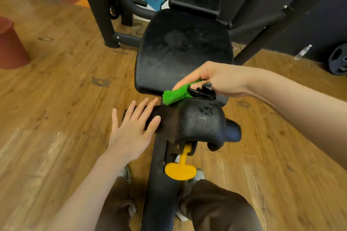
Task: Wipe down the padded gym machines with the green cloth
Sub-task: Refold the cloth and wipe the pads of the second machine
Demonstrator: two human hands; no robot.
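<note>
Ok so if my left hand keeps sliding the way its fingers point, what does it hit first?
Probably the black padded roller: the left hand lies flat, fingers pointing right along the dark bar toward it.

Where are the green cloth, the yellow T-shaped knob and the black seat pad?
green cloth (173,95), head view, rolled free end
yellow T-shaped knob (180,170), head view, flat handle
black seat pad (184,47), head view, pad centre

The cloth (174,95) juts leftward from the right hand's fingers (185,84) onto the roller pad (201,120), behind the left hand's fingers (144,110); the seat pad (184,50) lies beyond.
</note>
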